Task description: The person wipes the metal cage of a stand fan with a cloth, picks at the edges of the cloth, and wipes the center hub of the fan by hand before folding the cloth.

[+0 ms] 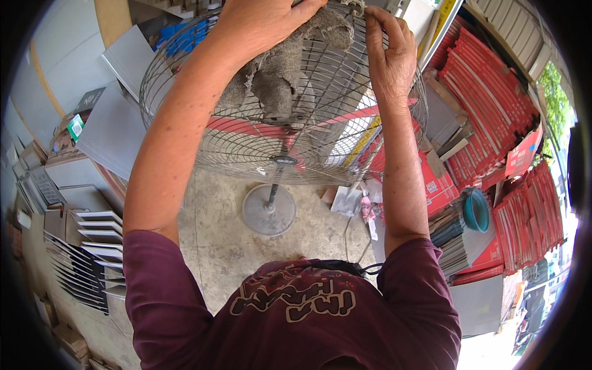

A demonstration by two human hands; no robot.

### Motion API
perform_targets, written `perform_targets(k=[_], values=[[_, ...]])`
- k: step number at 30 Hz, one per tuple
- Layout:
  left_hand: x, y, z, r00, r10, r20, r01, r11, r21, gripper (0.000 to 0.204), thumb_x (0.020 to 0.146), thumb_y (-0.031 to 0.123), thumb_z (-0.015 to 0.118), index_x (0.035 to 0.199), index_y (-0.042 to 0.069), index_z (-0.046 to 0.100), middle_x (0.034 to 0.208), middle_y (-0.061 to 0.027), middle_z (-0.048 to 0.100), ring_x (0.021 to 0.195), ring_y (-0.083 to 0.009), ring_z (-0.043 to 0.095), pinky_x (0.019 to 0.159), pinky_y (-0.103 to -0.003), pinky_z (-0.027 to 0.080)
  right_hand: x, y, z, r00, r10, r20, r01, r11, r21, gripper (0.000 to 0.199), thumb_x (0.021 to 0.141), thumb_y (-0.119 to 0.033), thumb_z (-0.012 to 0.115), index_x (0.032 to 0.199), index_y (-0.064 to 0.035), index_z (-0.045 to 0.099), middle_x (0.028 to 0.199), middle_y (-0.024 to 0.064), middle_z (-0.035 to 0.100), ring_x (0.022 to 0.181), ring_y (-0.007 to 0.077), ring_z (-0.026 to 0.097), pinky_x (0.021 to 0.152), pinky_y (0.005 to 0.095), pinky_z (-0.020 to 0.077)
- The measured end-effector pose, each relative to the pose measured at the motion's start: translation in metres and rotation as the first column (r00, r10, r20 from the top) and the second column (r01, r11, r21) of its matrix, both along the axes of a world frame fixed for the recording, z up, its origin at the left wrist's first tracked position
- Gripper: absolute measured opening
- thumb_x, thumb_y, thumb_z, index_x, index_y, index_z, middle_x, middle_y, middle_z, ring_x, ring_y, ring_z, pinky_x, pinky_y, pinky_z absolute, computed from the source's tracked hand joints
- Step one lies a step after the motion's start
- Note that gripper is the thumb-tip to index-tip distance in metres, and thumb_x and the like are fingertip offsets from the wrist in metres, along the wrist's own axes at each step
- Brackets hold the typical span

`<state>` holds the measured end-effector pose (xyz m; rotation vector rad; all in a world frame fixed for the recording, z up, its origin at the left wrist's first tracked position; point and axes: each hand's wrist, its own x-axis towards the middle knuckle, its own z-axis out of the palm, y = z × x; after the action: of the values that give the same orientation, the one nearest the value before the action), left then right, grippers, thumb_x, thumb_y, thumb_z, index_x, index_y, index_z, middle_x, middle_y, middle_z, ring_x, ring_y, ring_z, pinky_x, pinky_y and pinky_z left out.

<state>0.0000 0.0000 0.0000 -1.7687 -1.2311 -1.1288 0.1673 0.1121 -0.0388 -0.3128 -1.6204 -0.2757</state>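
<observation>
Left hand point(265, 21): at 12 o'clock in the view, palm pressed down on a grey rag point(277, 77), fingers curled over it in a closed grip.
Right hand point(388, 52): at 1 o'clock, just beside the rag; its grip is pinched shut, fingertips point(373, 18) on the wires at the top rim of the fan guard.
Rag: dusty grey cloth, bunched against the guard, hanging toward its centre.
Fan guard point(185, 74): round wire cage filling the upper middle; red blades point(259, 131) show behind the wires.
Fan base point(268, 211): round grey disc on a thin pole, at 6 o'clock from the guard, standing on the concrete floor point(216, 246).
Red boxes point(487, 80): stacked at 3 o'clock.
Grey tiles point(114, 132): leaning in rows at 9 o'clock.
Teal bowl point(476, 209): at 4 o'clock among the boxes.
</observation>
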Motion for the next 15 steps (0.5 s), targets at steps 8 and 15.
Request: perform_targets(k=[8,15], values=[[-0.016,-0.017,-0.008,0.993,0.032,0.117,-0.03,0.999,-0.021,0.017,0.083,0.017,0.06,0.095,0.005,0.058,0.088,-0.0119,0.057,0.086,-0.0312,0.054,0.074,-0.038,0.043,0.002,-0.004,0.001,1.0,-0.009,0.015,0.008,1.0,0.013,0.016,0.087,-0.018,0.058,0.1,-0.0198,0.067,0.084,0.0024,0.059,0.08,0.0218,0.054,0.075,0.0344,0.0397],[-0.039,-0.02,-0.018,0.994,0.004,0.113,-0.017,0.994,0.11,0.018,0.083,0.014,0.061,0.096,0.002,0.058,0.09,-0.0127,0.058,0.086,-0.0297,0.055,0.076,-0.036,0.044,0.002,-0.002,0.002,1.0,0.003,0.013,-0.003,1.0,0.013,0.016,0.087,-0.019,0.058,0.1,-0.0201,0.067,0.085,0.0022,0.06,0.08,0.0218,0.055,0.075,0.0348,0.0401]])
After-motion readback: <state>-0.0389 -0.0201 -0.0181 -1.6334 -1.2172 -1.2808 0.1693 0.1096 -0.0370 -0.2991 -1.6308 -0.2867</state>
